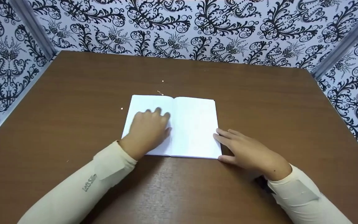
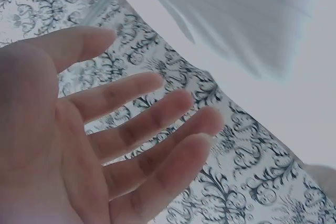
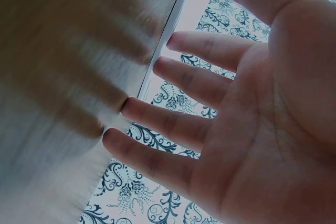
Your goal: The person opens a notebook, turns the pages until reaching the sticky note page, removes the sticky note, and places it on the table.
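On the brown table lies an open white notebook, right in the middle. The left hand rests flat on its left page with straight fingers, and the right hand touches the right page's edge with its fingers spread and holding nothing. To turn a page well, I think the left hand should press down while one fingertip lifts just one sheet.
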Tool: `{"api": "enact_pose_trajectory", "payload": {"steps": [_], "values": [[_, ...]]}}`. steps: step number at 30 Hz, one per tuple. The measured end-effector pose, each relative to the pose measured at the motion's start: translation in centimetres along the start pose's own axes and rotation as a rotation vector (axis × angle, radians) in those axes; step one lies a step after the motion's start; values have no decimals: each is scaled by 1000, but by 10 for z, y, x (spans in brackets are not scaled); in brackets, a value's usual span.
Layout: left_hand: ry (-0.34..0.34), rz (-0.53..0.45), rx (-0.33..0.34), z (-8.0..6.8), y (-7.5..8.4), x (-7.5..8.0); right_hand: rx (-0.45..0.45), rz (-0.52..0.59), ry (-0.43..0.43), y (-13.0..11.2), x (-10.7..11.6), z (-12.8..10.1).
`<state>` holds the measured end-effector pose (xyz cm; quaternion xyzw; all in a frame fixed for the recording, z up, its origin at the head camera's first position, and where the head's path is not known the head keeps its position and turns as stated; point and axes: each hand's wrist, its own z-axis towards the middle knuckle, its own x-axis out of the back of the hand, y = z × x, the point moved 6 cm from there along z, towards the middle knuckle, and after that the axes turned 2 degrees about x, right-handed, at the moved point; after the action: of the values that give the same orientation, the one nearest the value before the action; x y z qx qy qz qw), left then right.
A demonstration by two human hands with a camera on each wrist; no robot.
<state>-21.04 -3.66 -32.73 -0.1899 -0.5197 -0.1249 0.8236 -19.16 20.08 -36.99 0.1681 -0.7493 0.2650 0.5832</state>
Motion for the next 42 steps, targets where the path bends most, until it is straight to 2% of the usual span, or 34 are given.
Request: {"api": "enact_pose_trajectory", "payload": {"steps": [11, 13, 20, 25, 27, 33, 42], "values": [[-95, 5, -44, 12, 34, -2, 26, -16, 20, -2, 0, 3], [-147, -1, -55, 12, 39, -6, 27, -18, 21, -3, 0, 3], [-430, -119, -92, 5, 48, -21, 23, -18, 22, -3, -1, 2], [-531, -146, -87, 2, 50, -28, 10, -13, 15, -2, -1, 1], [-551, -148, -91, 1, 51, -29, 7, -14, 13, -2, 0, 1], [-542, -143, -105, 2, 53, -29, 0, -9, 11, -1, 0, -1], [-567, -187, -105, 1, 51, -34, 0, -14, 9, 0, 0, 1]]}}
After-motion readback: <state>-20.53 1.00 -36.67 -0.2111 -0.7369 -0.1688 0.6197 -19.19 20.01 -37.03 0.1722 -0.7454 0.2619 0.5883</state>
